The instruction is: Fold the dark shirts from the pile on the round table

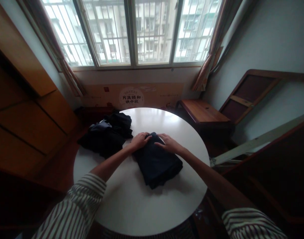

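A dark folded garment [156,164] lies in the middle of a round white table [132,202]. My left hand [139,140] rests on the garment's far left corner, fingers curled over the cloth edge. My right hand [168,143] lies flat on the garment's far end, fingers stretched out toward the left hand. Both forearms reach in from striped sleeves at the bottom of the view.
A heap of dark clothes [107,134] lies on the table's far left side. Beyond the table are a cardboard box [132,95] under the window, a low wooden bench [203,113] at the right, and wooden cabinets [22,109] at the left.
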{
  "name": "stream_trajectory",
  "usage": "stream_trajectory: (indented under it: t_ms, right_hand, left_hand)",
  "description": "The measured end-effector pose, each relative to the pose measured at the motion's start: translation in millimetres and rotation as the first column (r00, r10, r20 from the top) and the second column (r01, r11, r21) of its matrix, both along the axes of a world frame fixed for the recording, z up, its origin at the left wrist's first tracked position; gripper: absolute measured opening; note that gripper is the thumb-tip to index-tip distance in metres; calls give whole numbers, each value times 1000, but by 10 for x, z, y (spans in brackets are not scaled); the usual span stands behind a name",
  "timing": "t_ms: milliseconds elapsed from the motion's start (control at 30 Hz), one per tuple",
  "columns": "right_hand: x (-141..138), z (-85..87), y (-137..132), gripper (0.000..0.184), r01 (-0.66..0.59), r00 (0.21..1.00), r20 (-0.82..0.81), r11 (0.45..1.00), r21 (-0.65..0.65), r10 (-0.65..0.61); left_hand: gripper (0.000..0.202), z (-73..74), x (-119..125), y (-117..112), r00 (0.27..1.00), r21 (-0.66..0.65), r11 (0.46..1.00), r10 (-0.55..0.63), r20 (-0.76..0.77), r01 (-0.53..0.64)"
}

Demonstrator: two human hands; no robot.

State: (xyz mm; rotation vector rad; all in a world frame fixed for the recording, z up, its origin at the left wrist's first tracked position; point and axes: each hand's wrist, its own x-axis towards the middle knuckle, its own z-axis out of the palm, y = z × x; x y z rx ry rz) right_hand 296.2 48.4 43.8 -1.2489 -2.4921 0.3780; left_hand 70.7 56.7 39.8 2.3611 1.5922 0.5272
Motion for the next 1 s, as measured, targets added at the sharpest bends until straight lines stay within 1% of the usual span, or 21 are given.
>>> stream_trajectory:
  t_ms: [67,133,167,233,300,367,433,500,600,633,667,733,767,800,833,900,967,1000]
  right_hand:
    - [-13,-135,-168,68,-83,996,39,996,16,82]
    - [59,-248,-375,72,-95,992,80,995,17,93]
    - [120,-287,-483,71,-97,991,92,995,19,95]
    - [270,-329,-694,64,-112,989,95,994,17,110]
    - [424,-340,-888,59,-138,987,89,990,22,135]
    - [543,-344,-1056,63,-166,983,78,986,28,163]
    - [598,-351,-1198,68,-175,983,60,984,34,173]
    - [585,-349,-1323,63,-154,987,41,987,43,153]
    - [491,-291,-1498,53,-111,993,36,993,43,110]
    - [460,-254,-1549,53,-107,994,40,993,41,106]
    - [436,-211,-1590,55,-106,993,47,993,42,104]
    - [418,-117,-1614,55,-95,994,53,994,56,92]
    - [422,-71,-1586,51,-85,996,44,994,65,82]
    - [432,-30,-1526,45,-69,998,19,995,70,68]
    - [442,6,-1432,40,-49,998,-25,996,70,51]
    - [446,61,-1151,35,-14,989,-148,998,53,22]
    - [402,100,-787,34,23,971,-238,1000,20,-18]
    - [359,117,-597,34,43,969,-243,999,-1,-42]
  left_hand:
    - [43,-60,8,131,1000,-82,997,-1,12,2]
    - [43,-102,-16,201,999,-160,987,3,54,5]
    - [43,-114,-29,216,997,-190,982,9,82,7]
    - [43,-114,-40,215,993,-219,976,27,111,-2]
    - [39,-89,-18,197,994,-220,975,46,98,-23]
    - [39,-51,35,185,994,-212,976,62,89,-42]
    - [42,-14,103,198,995,-209,977,56,82,-38]
    - [44,18,174,240,998,-219,976,5,69,11]
    - [43,85,281,308,985,-239,957,-150,80,165]
    - [40,122,319,305,979,-217,955,-191,74,202]
    - [36,166,355,275,976,-168,962,-211,49,216]
    - [32,266,418,103,980,2,981,-192,-49,193]
    - [30,311,439,-45,980,83,980,-173,-99,181]
    - [28,343,449,-232,976,137,973,-168,-138,187]
    - [26,357,448,-447,969,160,965,-182,-167,209]
    - [25,317,414,-912,945,125,949,-263,-197,290]
    - [32,194,359,-1321,925,112,934,-310,-221,340]
    - [35,111,332,-1476,917,113,928,-320,-239,354]
